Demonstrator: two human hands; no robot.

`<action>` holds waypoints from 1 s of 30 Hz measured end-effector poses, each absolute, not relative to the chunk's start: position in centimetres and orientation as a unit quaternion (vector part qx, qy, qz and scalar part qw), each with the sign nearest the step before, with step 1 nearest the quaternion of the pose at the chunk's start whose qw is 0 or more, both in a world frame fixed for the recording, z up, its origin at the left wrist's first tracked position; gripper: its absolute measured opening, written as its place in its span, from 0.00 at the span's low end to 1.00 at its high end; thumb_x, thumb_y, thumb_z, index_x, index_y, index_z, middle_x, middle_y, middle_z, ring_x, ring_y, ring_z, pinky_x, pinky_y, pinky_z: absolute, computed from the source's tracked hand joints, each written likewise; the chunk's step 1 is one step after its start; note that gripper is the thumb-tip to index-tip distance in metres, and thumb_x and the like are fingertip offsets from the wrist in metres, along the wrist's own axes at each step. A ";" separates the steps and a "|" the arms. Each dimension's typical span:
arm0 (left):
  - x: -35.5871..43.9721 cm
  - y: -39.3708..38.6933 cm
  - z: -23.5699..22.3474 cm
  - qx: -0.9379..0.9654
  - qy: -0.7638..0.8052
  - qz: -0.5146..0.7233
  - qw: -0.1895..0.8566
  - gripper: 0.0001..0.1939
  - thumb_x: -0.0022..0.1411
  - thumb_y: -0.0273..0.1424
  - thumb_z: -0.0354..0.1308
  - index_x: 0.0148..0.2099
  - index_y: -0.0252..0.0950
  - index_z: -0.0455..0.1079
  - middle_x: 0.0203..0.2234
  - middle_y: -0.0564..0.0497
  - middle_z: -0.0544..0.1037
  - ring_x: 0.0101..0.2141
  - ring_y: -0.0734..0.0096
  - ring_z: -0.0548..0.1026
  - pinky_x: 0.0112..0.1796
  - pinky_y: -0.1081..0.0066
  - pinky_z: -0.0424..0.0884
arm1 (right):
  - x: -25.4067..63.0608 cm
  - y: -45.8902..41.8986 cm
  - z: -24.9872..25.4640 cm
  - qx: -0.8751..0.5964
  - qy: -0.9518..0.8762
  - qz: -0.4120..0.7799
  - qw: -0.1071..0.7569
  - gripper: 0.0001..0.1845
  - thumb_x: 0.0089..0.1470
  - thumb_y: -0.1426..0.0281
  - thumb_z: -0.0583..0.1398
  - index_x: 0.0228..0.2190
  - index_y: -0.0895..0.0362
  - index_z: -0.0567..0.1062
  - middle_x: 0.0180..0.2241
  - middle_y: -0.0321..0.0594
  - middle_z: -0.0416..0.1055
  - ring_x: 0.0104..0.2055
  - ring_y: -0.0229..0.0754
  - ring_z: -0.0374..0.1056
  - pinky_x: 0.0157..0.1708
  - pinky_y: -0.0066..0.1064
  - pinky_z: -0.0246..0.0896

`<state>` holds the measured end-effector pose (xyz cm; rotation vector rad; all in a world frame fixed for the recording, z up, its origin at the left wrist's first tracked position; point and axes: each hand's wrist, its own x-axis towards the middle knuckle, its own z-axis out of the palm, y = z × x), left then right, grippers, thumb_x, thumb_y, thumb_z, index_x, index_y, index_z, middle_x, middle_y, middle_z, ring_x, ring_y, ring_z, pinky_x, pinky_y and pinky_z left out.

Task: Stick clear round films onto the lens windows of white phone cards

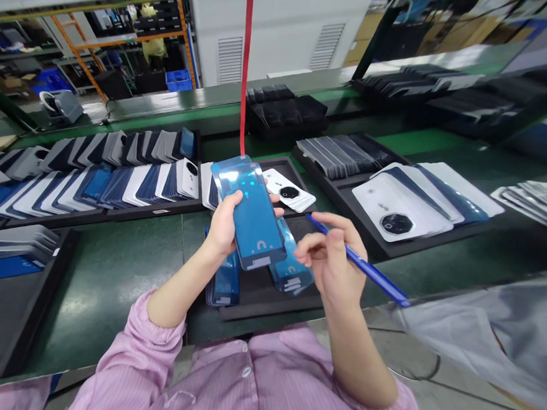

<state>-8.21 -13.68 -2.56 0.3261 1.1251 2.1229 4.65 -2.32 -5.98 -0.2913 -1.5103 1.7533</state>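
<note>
Fingers of the left hand (226,223) were closed around a blue-filmed panel (259,219), the thumb flat on its face and the fingertips showing past the far edge; it hung tilted above the near tray (250,303), with what looked like a second filmed piece (224,166) jutting out behind it. Over the right side of the near tray, the right hand (338,259) held a blue pen-like tool (378,281), forefinger stretched along it and the lower fingers loosely curled, its tip just short of the panel. Smooth film and a one-sided grip could have let the two pieces slide apart or drop, and a careless swing of the tool might have scratched the face. At the panel's lower end sat a U-shaped mark and a small pale label (256,263), too small to read; no brand could be made out. On the near tray lay more filmed panels (292,272), while a white panel (286,190) with a dark round camera ring rested towards its far end. Left of the near tray stretched a long row of panels (129,185); to its right, another tray (370,221) bore white panels (381,197) whose faint marks were illegible. Beyond it hung a red strap (245,72).
</note>
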 end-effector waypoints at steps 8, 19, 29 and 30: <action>-7.3 -13.3 -3.1 0.082 0.476 0.821 0.303 0.22 0.55 0.39 0.69 0.48 0.31 0.74 0.41 0.40 0.84 0.47 0.47 0.82 0.50 0.52 0.79 | 3.6 -2.0 -6.3 -0.151 -0.666 0.627 0.376 0.21 0.53 0.51 0.68 0.38 0.55 0.76 0.22 0.33 0.70 0.21 0.35 0.64 0.22 0.26 0.63; -7.9 -13.5 -2.3 0.083 0.451 0.844 0.279 0.19 0.57 0.39 0.64 0.48 0.33 0.73 0.38 0.42 0.84 0.46 0.47 0.82 0.48 0.53 0.79 | 5.9 -4.4 -5.3 0.012 -0.651 0.699 0.296 0.08 0.54 0.66 0.67 0.35 0.54 0.75 0.28 0.38 0.75 0.27 0.39 0.72 0.22 0.25 0.67; -8.0 -13.7 -2.3 0.102 0.470 0.827 0.292 0.24 0.56 0.43 0.64 0.48 0.31 0.74 0.42 0.39 0.83 0.46 0.45 0.82 0.45 0.54 0.79 | 5.3 -4.7 -5.4 -0.033 -0.755 0.572 0.320 0.06 0.45 0.73 0.64 0.20 0.54 0.72 0.20 0.35 0.73 0.21 0.37 0.67 0.23 0.28 0.63; -8.0 -13.8 -2.4 0.104 0.473 0.824 0.294 0.24 0.56 0.44 0.63 0.48 0.31 0.74 0.42 0.39 0.83 0.46 0.45 0.82 0.45 0.54 0.79 | 5.3 -4.8 -5.3 -0.030 -0.758 0.567 0.320 0.07 0.45 0.73 0.64 0.20 0.54 0.72 0.20 0.35 0.73 0.21 0.37 0.67 0.23 0.28 0.63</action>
